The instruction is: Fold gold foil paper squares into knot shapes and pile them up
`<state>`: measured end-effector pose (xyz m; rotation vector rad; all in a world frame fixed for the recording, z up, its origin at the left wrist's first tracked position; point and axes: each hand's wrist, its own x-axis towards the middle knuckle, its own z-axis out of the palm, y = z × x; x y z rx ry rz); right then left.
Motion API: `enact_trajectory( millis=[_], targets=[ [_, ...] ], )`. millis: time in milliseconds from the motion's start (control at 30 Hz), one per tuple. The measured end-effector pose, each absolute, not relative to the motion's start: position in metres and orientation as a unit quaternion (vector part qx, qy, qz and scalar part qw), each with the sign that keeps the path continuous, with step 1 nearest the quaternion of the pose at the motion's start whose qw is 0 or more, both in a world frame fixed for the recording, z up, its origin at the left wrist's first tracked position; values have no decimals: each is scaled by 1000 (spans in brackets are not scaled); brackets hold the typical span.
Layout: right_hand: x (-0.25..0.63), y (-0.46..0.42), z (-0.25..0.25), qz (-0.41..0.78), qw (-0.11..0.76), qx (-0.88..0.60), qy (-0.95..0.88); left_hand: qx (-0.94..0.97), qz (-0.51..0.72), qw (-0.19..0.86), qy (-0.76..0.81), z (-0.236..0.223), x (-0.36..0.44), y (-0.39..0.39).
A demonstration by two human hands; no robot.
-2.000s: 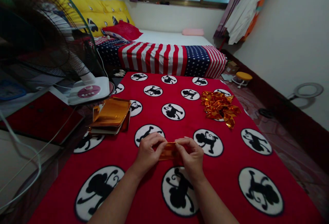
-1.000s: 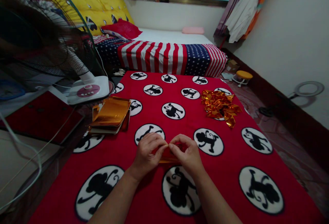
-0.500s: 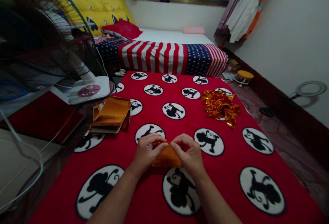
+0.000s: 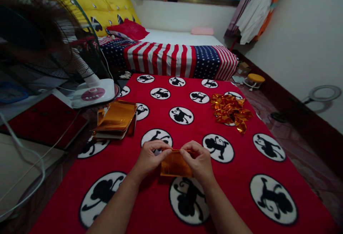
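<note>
A sheet of shiny gold foil paper hangs between my two hands, low over the red monkey-patterned cloth. Thumb and fingers of my left hand pinch its top edge toward the left. My right hand pinches the same edge on the right, a short gap apart. Along the top the paper looks rolled or folded over; its lower part lies flat and slopes toward me. To the left rests a stack of gold sheets. A pile of folded gold foil pieces is at the right.
At the left stands an electric fan, its cage leaning in near the cloth's edge. A white cable loops at the lower left. Beyond the cloth is a bed with a striped, starred cover. A yellow stool stands at the right.
My hands have slid slightly apart along the paper's top edge, so more of it shows between them. The stack and the pile have stayed put.
</note>
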<state>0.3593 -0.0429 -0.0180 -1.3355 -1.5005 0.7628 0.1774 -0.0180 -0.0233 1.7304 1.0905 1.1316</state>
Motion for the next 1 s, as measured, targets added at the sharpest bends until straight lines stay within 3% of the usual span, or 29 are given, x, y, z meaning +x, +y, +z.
enact_trajectory(
  millis=[367, 700, 1000],
  targets=[
    [356, -43, -18, 321, 478, -540, -613, 698, 419, 393, 427, -16, 179, -20],
    [356, -37, -9, 259, 378, -550, -698, 722, 417, 374, 406, -19, 182, -21],
    [358, -35, -13, 330, 410, -577, -625, 705, 462, 352, 407, -19, 185, -24]
  ],
)
